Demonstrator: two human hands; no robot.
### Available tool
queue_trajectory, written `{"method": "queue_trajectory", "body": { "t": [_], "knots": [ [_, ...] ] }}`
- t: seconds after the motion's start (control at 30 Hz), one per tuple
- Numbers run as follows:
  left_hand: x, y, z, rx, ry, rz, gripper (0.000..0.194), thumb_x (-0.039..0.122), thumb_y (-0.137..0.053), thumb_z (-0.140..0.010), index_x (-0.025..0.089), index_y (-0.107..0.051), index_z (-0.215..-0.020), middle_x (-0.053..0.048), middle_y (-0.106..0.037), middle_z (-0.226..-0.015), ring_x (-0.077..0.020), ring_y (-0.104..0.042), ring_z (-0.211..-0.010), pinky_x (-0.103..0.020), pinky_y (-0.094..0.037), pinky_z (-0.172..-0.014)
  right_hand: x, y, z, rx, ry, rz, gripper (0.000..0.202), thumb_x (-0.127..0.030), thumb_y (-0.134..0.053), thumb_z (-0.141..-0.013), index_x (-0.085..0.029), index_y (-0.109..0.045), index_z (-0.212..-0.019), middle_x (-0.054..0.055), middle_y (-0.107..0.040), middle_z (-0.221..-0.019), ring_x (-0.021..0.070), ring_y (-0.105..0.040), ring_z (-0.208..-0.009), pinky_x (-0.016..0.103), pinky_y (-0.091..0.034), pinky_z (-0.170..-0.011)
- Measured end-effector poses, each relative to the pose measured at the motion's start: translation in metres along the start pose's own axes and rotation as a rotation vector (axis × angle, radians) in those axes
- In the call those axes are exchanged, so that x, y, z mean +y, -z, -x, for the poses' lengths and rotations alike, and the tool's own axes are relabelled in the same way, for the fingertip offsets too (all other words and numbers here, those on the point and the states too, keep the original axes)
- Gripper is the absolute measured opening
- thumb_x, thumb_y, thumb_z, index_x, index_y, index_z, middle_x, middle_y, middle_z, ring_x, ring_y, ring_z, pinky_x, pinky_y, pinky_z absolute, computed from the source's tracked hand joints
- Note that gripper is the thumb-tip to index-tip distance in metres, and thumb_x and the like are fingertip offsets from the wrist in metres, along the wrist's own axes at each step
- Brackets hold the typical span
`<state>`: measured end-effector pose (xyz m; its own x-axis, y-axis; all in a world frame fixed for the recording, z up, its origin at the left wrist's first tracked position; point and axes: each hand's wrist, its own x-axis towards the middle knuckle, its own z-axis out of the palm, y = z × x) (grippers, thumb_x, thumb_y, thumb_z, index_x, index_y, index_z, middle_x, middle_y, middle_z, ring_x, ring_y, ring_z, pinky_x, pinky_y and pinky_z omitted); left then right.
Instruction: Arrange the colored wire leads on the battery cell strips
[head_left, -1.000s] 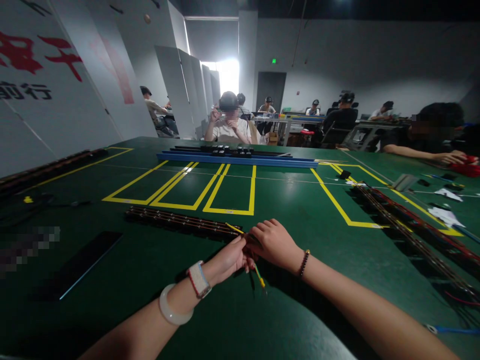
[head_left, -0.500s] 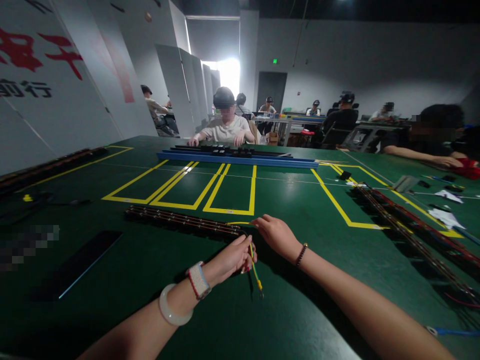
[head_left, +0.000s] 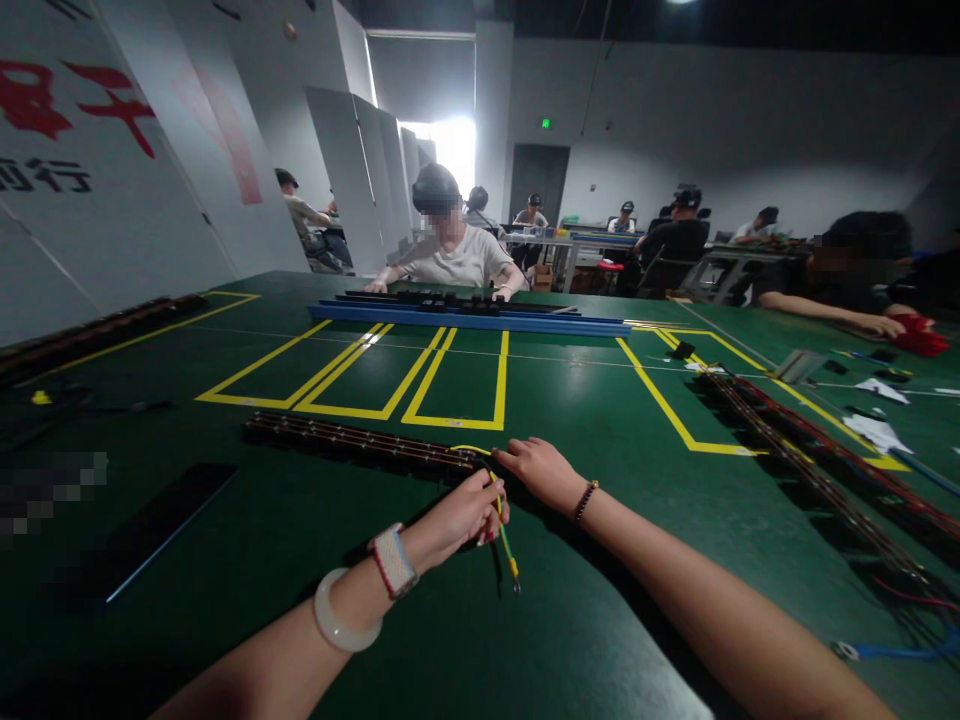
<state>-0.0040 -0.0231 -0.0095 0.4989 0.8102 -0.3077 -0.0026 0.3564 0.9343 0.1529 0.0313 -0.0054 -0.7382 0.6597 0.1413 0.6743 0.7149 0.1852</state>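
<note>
A yellow-green wire (head_left: 507,545) with a ring lug on its lower end hangs from my left hand (head_left: 466,512), whose fingers are closed around it. The wire's yellow upper part curves by the right end of a long dark strip of terminals with copper-coloured rails (head_left: 352,440). At that curve my right hand (head_left: 541,470) pinches the wire between its fingertips. Part of the wire between the two hands is hidden by my fingers. The strip lies on the green table just beyond my left hand.
A dark phone-like slab (head_left: 172,525) lies at the left. More wired strips (head_left: 817,470) stretch along the right side, near a blue cable with a lug (head_left: 892,650). Yellow tape outlines (head_left: 450,423) mark the table. Across it, a person sits behind a blue rail (head_left: 465,318).
My right hand has come slightly left and down, closer to the strip's end. My left hand keeps its hold on the wire. The whole view has shifted a little.
</note>
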Motion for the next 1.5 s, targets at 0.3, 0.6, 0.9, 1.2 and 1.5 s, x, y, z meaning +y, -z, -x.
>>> {"method": "queue_trajectory", "body": {
  "t": [0.3,0.6,0.9,1.2,1.5],
  "knots": [
    [-0.002,-0.001,-0.002,0.076,-0.042,-0.09,0.026,0.043,-0.037,-0.085,0.018,-0.037,-0.08,0.004,-0.051,-0.062,-0.0037,-0.043,-0.039,-0.016,-0.025,-0.038,0.001,-0.008,0.008,0.101,-0.04,-0.012,0.024,-0.021,-0.044,-0.089,-0.019,-0.054,-0.111,0.008,-0.057,-0.09,0.0185,-0.05,-0.082,0.03,-0.033,-0.074],
    [0.0,0.015,-0.004,0.312,-0.23,-0.768,0.033,0.041,-0.03,-0.088,0.017,-0.048,-0.074,0.0,-0.053,-0.061,-0.0098,-0.048,-0.049,-0.021,-0.034,-0.048,0.003,-0.016,0.008,0.168,-0.099,-0.068,0.031,-0.02,-0.04,-0.09,-0.018,-0.051,-0.119,0.009,-0.057,-0.094,0.0185,-0.048,-0.086,0.031,-0.033,-0.078],
    [0.001,0.012,0.004,0.388,-0.274,-1.406,0.04,0.041,-0.027,-0.09,0.017,-0.058,-0.085,-0.009,-0.06,-0.07,-0.0189,-0.057,-0.058,-0.026,-0.034,-0.054,0.001,-0.014,0.006,0.234,-0.126,-0.178,0.029,-0.021,-0.039,-0.09,-0.019,-0.053,-0.115,0.009,-0.058,-0.096,0.0192,-0.048,-0.091,0.033,-0.033,-0.084],
    [0.005,-0.003,0.01,0.229,-0.391,-1.164,0.037,0.035,-0.034,-0.088,0.016,-0.055,-0.065,-0.003,-0.057,-0.062,-0.0117,-0.051,-0.056,-0.023,-0.03,-0.053,-0.011,-0.011,0.003,0.264,-0.212,-0.492,0.059,-0.05,-0.055,-0.077,-0.017,-0.045,-0.125,0.011,-0.054,-0.112,0.0234,-0.044,-0.105,0.038,-0.03,-0.092],
    [0.002,-0.002,0.002,-0.092,-0.036,-0.148,0.031,0.047,-0.036,-0.085,0.017,-0.044,-0.081,0.004,-0.049,-0.057,-0.0089,-0.05,-0.043,-0.018,-0.033,-0.039,0.004,-0.01,-0.001,0.053,-0.321,-0.776,0.027,-0.036,-0.049,-0.083,-0.016,-0.067,-0.086,0.003,-0.065,-0.078,0.013,-0.055,-0.071,0.024,-0.037,-0.067]
  ]
}}
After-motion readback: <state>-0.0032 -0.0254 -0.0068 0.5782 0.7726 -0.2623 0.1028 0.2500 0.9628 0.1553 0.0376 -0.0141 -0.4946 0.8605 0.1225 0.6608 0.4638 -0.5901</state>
